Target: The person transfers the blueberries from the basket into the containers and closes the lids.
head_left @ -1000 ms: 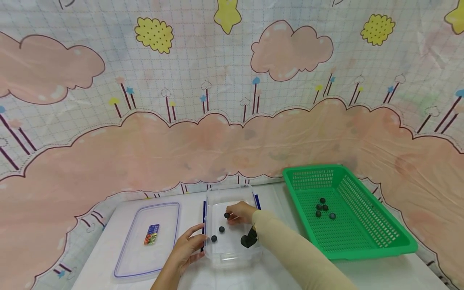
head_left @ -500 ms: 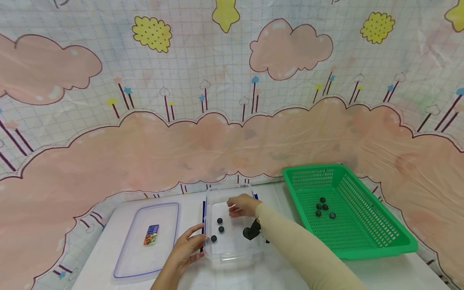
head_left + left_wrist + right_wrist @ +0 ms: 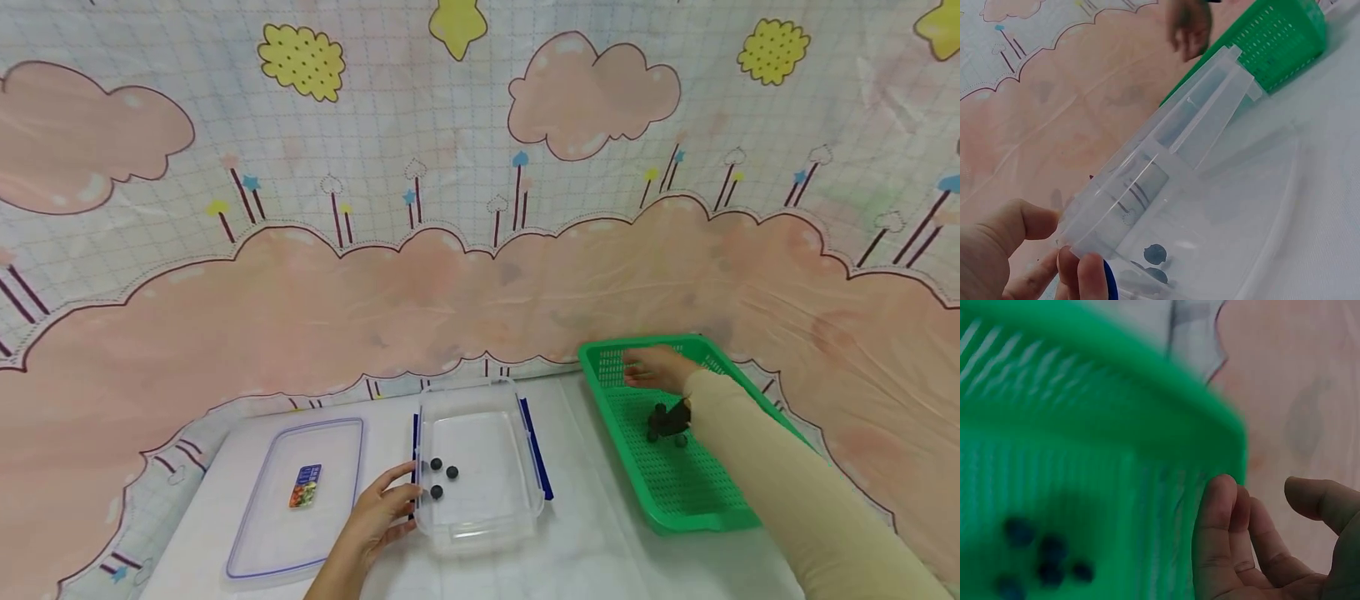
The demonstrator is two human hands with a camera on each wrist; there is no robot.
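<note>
A clear plastic storage box (image 3: 487, 467) with blue side clips stands on the white table, and three dark blueberries (image 3: 452, 472) lie at its left side. My left hand (image 3: 381, 508) grips the box's left wall; in the left wrist view its thumb and fingers (image 3: 1067, 265) pinch the rim beside a blue clip. Over the back of the green basket (image 3: 645, 492) hovers my right hand (image 3: 656, 368), empty, with thumb and fingers apart. Several blueberries (image 3: 1050, 550) lie on the basket floor, partly hidden by the right wrist in the head view.
A clear lid (image 3: 258, 533) with a purple-blue edge and a colourful label (image 3: 305, 487) lies flat to the left of the box. Behind the table hangs a patterned cloth (image 3: 450, 317). A strip of white table (image 3: 585, 475) separates box and basket.
A blueberry left my right hand and now rests in the box with two others. That hand then moved right, from the box to above the basket. My left hand stays at the box.
</note>
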